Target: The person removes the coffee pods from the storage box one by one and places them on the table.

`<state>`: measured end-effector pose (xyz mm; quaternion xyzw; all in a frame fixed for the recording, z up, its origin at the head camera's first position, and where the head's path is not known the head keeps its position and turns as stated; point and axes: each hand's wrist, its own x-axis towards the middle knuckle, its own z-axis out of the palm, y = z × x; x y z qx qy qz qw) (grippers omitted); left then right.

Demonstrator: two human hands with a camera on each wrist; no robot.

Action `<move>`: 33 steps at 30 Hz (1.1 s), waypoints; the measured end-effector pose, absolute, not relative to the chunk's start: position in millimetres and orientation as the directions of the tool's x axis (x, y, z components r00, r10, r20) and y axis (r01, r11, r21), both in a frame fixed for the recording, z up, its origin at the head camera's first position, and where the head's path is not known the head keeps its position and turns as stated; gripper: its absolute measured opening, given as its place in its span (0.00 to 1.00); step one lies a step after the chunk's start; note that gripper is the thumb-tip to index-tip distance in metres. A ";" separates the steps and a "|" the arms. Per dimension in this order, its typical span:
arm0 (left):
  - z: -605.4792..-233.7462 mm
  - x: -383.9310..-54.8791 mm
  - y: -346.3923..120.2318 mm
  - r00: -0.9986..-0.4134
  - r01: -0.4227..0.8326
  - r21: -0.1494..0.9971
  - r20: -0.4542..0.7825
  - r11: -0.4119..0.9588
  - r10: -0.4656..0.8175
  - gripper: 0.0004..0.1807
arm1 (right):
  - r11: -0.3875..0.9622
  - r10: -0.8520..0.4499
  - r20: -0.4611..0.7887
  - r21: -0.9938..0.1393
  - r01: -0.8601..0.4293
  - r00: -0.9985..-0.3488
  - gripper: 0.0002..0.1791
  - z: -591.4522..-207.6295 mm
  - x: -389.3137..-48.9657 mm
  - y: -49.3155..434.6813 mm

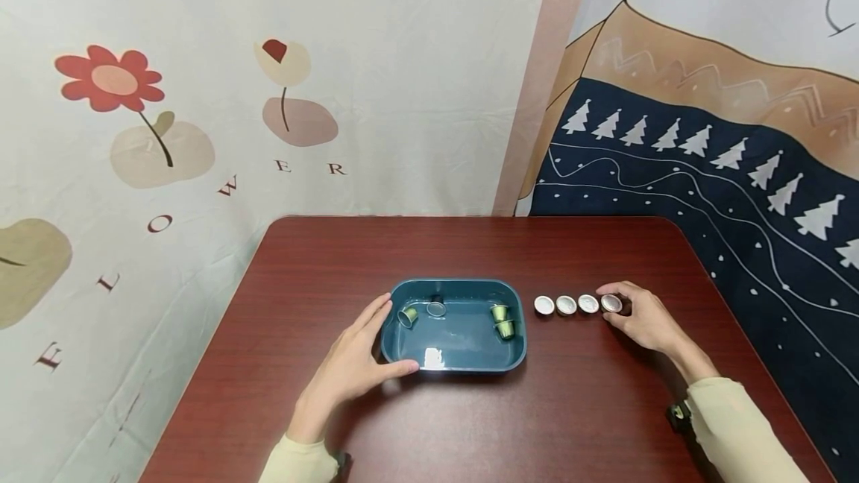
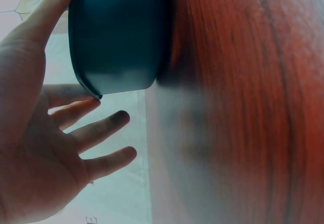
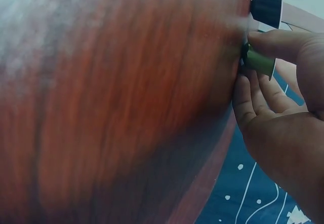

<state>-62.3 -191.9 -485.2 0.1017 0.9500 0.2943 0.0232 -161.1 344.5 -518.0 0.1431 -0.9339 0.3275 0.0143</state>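
Observation:
My right hand (image 1: 647,319) pinches a green coffee capsule (image 3: 260,63) between thumb and fingers at the right end of a short row on the table. This capsule stands lid up, its silver lid showing in the head view. Other upright capsules (image 1: 566,305) line up to its left. My left hand (image 1: 356,356) touches the left end of a blue tray (image 1: 456,368), thumb at the front rim and the other fingers straight and spread along the side. Inside the tray, a green capsule (image 1: 408,317) and a dark capsule (image 1: 436,307) lie left, two green capsules (image 1: 505,329) right.
The reddish-brown wooden table (image 1: 470,431) has rounded far corners. Behind it hang a pale flower-print cloth (image 1: 416,80) and a dark blue cloth with white trees (image 1: 644,170). The row of capsules sits just right of the tray.

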 end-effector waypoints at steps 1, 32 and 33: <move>-485.2 -62.2 -192.0 -0.978 0.180 0.563 0.016 0.807 0.207 0.69 | 0.745 -0.259 0.121 -0.606 -0.278 -0.958 0.24 -518.1 -161.1 344.5; -485.4 -62.4 -191.5 -0.979 0.172 0.561 0.006 0.810 0.203 0.69 | 0.734 -0.288 0.094 -0.618 -0.283 -0.953 0.42 -509.5 -158.5 349.5; -485.4 -62.2 -191.4 -0.979 0.171 0.562 0.005 0.809 0.203 0.69 | 0.734 -0.289 0.086 -0.619 -0.279 -0.953 0.43 -509.0 -158.3 349.6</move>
